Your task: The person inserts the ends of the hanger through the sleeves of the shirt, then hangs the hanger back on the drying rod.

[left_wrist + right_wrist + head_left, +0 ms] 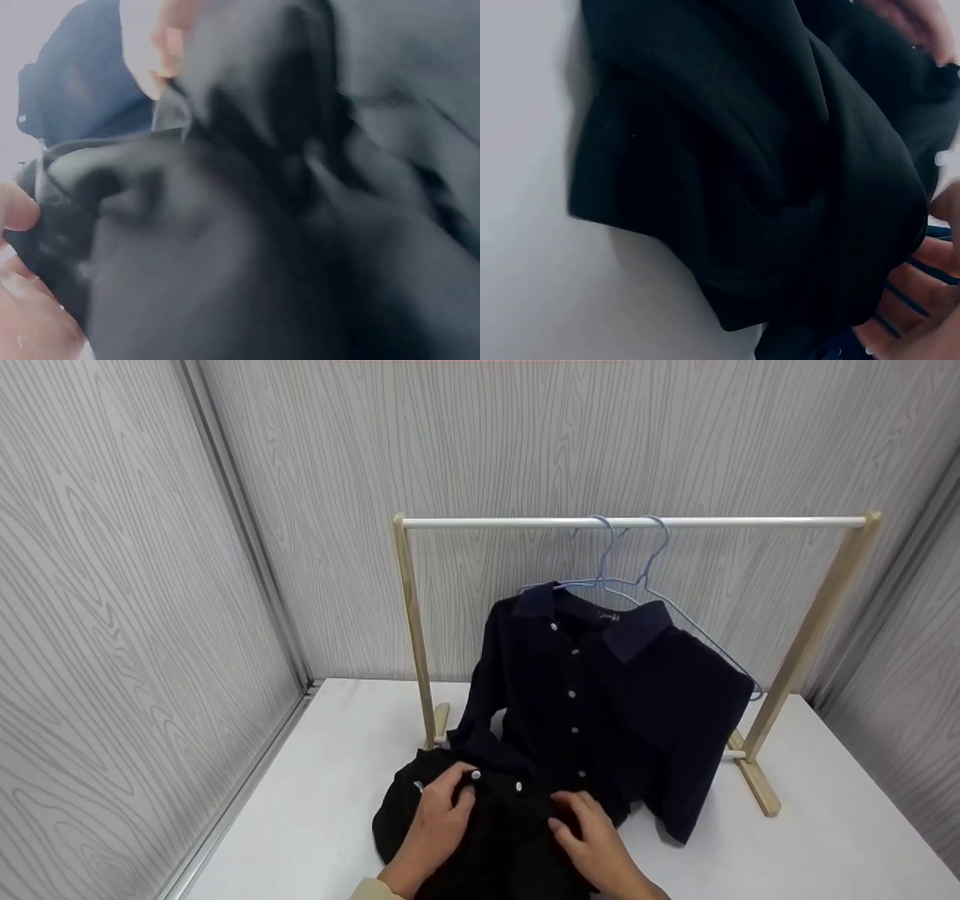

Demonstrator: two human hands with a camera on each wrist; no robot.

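Observation:
A bunched black garment (487, 840) with white buttons lies on the table's near part, some of its cloth rising in folds between my hands. My left hand (439, 817) pinches its upper edge beside a white button (475, 774), thumb in front. On the other side my right hand (596, 844) grips the same edge between thumb and fingers. In the right wrist view the cloth (742, 150) hangs in loose folds, the right hand (922, 300) at its edge. Just behind, a navy collared shirt (615, 705) with white buttons hangs on a blue hanger (697, 626).
A small clothes rack with a white rail (495, 523) and wooden posts (810, 645) stands at the back of the white table (315, 765). A second blue hanger (602, 556) is hooked on the rail. The navy shirt's lower part meets the black cloth. Grey wood-patterned walls (300, 450) enclose the table.

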